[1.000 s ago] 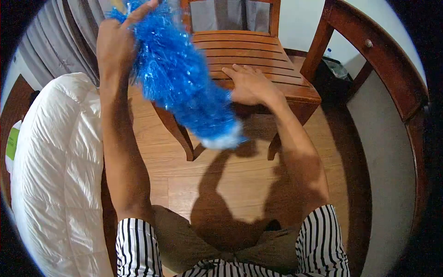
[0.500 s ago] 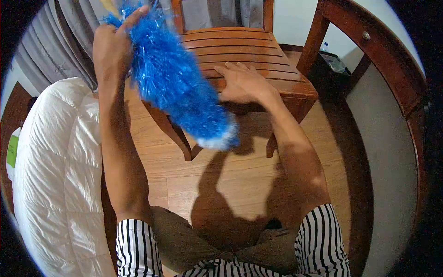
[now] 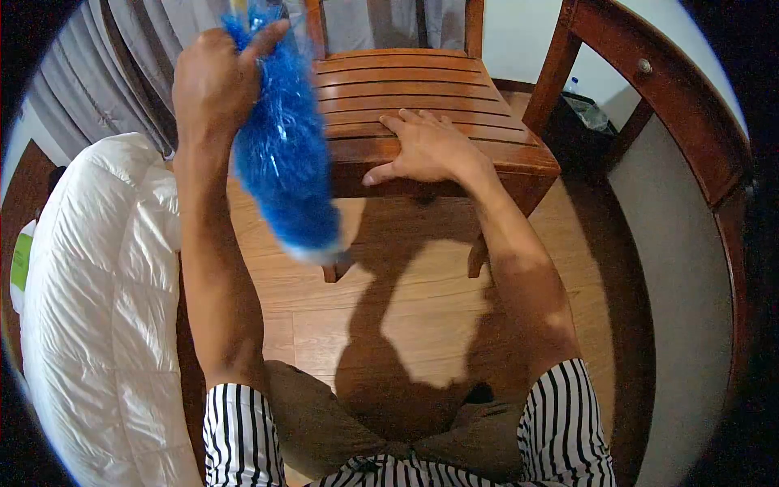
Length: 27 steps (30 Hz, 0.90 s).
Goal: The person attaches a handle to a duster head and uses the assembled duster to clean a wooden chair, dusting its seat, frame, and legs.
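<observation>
My left hand (image 3: 217, 79) is closed around the upper end of a blue, shiny, fringed duster (image 3: 288, 162) with a whitish tip. The duster hangs down and slightly to the right, beside the front left corner of a brown slatted wooden chair (image 3: 438, 77), and its lower end is blurred. Over the chair seat's front edge lies my right hand (image 3: 426, 148), fingers spread on the slats and thumb pointing left along the front rail. It holds nothing.
A white quilted comforter (image 3: 105, 300) lies on the left. Grey curtains (image 3: 97, 73) hang behind it. On the right stand a wooden frame with a grey panel (image 3: 682, 268) and a dark bin (image 3: 580, 122) with a plastic liner. The floor (image 3: 324, 325) is wooden.
The duster's lower end has swung left and hangs more upright, and my left hand has moved slightly right. My right hand stays on the chair, its thumb now visible.
</observation>
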Each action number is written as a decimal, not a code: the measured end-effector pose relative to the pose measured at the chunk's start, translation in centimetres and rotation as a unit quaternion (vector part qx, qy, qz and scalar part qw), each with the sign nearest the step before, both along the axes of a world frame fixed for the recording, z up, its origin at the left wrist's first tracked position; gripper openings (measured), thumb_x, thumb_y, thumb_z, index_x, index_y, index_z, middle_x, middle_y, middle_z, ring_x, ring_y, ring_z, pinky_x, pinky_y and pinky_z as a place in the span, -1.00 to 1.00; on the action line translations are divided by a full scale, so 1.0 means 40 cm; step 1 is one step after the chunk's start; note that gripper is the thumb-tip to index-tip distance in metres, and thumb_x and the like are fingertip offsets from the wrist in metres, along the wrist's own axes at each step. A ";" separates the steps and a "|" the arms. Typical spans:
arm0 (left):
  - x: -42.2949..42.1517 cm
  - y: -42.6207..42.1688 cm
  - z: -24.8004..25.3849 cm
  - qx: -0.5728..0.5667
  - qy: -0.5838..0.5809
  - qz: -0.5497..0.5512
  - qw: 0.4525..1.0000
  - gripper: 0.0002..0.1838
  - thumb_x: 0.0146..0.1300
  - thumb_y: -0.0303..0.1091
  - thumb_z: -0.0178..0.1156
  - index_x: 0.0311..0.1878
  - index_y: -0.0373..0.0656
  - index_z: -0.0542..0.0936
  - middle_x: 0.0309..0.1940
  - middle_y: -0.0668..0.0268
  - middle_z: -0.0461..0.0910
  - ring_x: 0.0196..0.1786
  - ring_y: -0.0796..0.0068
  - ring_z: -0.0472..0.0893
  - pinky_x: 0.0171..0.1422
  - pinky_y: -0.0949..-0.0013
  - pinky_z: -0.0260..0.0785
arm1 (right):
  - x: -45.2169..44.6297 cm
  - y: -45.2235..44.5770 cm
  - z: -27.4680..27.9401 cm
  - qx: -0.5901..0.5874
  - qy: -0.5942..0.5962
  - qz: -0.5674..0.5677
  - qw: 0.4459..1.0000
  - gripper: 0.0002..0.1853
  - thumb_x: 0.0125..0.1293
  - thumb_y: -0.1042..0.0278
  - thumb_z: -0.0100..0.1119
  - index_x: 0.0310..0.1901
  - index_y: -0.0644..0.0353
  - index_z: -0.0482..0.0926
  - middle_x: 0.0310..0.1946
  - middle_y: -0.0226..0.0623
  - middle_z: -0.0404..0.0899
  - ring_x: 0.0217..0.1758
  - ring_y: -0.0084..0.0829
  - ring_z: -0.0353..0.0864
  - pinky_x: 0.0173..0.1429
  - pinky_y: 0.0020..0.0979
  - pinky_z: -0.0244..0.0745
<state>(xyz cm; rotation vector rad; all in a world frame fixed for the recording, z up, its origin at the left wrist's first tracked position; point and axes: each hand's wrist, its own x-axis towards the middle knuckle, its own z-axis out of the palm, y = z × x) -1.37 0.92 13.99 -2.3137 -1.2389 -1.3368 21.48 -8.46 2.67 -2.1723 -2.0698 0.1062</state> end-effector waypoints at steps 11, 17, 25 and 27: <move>-0.008 0.021 -0.012 0.102 0.080 0.055 0.990 -0.57 0.41 0.10 0.25 -0.13 -0.10 0.82 -0.55 0.12 0.65 -0.48 0.22 0.64 -0.16 0.08 0.47 | 0.016 0.019 -0.026 0.012 0.000 -0.001 1.000 0.21 0.01 -0.56 0.35 0.56 0.15 0.25 0.57 0.10 0.18 0.65 0.09 0.11 0.67 0.13 -0.02; -0.004 -0.005 -0.006 -0.028 0.011 -0.108 0.994 -0.75 0.47 -0.08 0.19 0.04 0.26 0.80 -0.46 0.04 0.64 -0.39 0.06 0.64 -0.16 0.03 0.47 | 0.013 0.016 -0.023 0.013 0.001 -0.002 1.000 0.23 0.00 -0.59 0.34 0.55 0.16 0.26 0.57 0.10 0.19 0.65 0.09 0.12 0.68 0.11 -0.02; -0.005 0.012 -0.011 0.083 0.103 -0.012 0.991 -0.76 0.39 -0.09 0.29 -0.06 0.06 0.83 -0.47 0.02 0.67 -0.43 0.10 0.65 -0.17 0.11 0.48 | 0.004 0.011 -0.007 -0.005 -0.001 0.000 1.000 0.19 0.03 -0.54 0.34 0.54 0.18 0.28 0.56 0.11 0.20 0.64 0.08 0.13 0.68 0.11 -0.03; -0.009 0.012 -0.018 0.157 0.129 -0.060 0.977 -0.71 0.38 -0.05 0.31 -0.13 -0.04 0.83 -0.47 0.00 0.67 -0.43 0.08 0.66 -0.17 0.09 0.49 | 0.006 0.009 -0.005 -0.008 0.008 0.001 1.000 0.20 0.02 -0.55 0.35 0.54 0.18 0.28 0.56 0.12 0.19 0.64 0.08 0.13 0.68 0.12 -0.03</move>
